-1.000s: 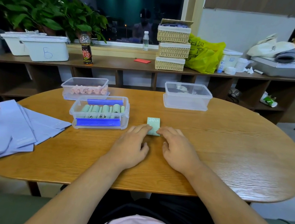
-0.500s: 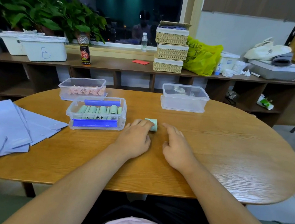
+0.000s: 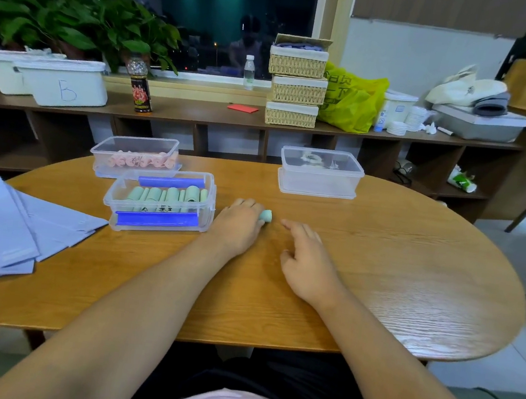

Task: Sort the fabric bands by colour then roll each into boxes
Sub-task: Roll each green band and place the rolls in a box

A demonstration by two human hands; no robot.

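Note:
A small rolled green band (image 3: pixel 266 215) lies on the wooden table (image 3: pixel 409 281); my left hand (image 3: pixel 237 226) grips it, and its right end sticks out past my fingers. My right hand (image 3: pixel 309 258) rests on the table a little to the right, fingers relaxed and not touching the roll. To the left stands a clear box (image 3: pixel 210 203) with blue clips that holds several green rolls. Behind it, another clear box (image 3: pixel 103 151) holds pink rolls. Flat lilac bands (image 3: pixel 6 229) lie in a pile at the table's left edge.
A lidded clear box (image 3: pixel 319 186) stands at the far middle of the table. Behind the table runs a low shelf (image 3: pixel 199 110) with white bins, a bottle, wicker baskets and a yellow bag. Potted plants line the window.
The green band was part unrolled under both hands; now it is a tight roll in my left hand. My right hand has come off it and drawn back to the right.

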